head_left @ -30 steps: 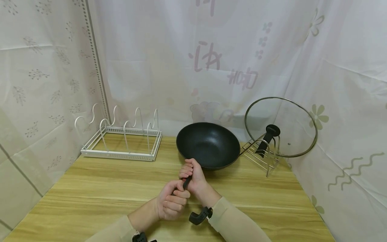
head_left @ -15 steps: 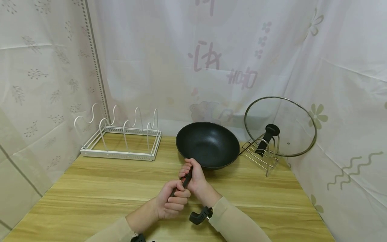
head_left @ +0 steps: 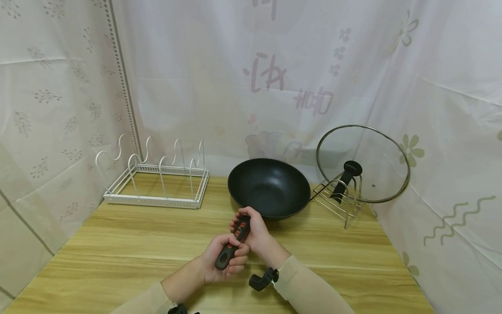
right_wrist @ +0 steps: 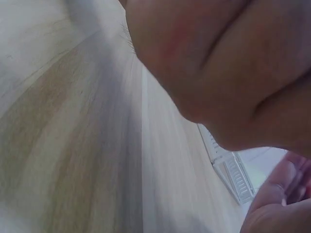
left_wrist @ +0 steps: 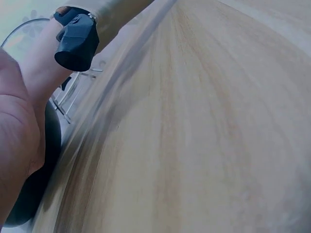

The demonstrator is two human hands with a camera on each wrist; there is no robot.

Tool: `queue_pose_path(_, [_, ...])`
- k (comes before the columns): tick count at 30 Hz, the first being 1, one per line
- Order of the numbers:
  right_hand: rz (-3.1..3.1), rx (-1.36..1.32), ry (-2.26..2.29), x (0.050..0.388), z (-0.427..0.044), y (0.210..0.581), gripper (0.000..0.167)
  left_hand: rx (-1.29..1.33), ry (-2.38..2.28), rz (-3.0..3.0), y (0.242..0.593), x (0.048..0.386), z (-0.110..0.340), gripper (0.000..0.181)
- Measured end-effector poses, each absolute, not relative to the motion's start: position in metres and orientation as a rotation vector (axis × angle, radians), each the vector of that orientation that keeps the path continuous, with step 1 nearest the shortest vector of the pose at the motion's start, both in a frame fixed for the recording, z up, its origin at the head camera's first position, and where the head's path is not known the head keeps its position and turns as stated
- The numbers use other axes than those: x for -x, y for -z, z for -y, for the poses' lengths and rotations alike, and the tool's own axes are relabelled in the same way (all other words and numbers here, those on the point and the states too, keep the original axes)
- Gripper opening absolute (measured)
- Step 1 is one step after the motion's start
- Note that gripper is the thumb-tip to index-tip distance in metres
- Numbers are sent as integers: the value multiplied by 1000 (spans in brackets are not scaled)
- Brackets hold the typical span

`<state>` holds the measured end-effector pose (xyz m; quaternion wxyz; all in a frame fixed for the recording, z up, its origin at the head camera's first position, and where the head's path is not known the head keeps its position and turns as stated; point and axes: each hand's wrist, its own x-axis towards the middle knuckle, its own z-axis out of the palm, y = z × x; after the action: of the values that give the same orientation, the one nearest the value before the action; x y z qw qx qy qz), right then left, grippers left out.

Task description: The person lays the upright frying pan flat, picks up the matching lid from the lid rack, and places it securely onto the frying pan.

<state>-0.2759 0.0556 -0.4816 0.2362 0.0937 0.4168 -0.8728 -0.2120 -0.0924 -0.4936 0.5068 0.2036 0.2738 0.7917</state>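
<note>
A black wok (head_left: 268, 187) stands on the wooden table with its bowl facing up. Its dark handle (head_left: 240, 231), marked with red lettering, slants toward me. My left hand (head_left: 221, 257) holds the handle's end loosely, the thumb along its upper side and the fingers curled beneath. Closer to the bowl, my right hand (head_left: 255, 231) grips the handle with the thumb on top. In the left wrist view the left palm (left_wrist: 14, 131) hides the grip, and part of the wok shows behind. Curled skin of the right hand (right_wrist: 218, 63) fills much of the right wrist view.
To the left stands a white rack (head_left: 157, 200) with curved wire dividers. At the right, a wire stand (head_left: 341, 209) bears a glass lid (head_left: 376, 165) with a black knob (head_left: 354, 168), tilted upright. A patterned curtain (head_left: 219, 87) hangs behind the table.
Both hands have turned and loosened a little around the handle, so that more of it and its red lettering shows. The wok, the rack and the lid have stayed in place.
</note>
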Motion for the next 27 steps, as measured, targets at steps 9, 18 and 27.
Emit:
queue_pose_path(9, [-1032, -190, 2293, 273, -67, 479, 41, -565, -1856, -685, 489, 213, 97, 53])
queue_pose_path(18, [-1099, -154, 2238, 271, -80, 483, 58, -504, -1839, -896, 482, 211, 106, 54])
queue_pose_path(27, [-1240, -106, 2166, 266, -103, 489, 58, -491, -1747, -1083, 483, 214, 127, 62])
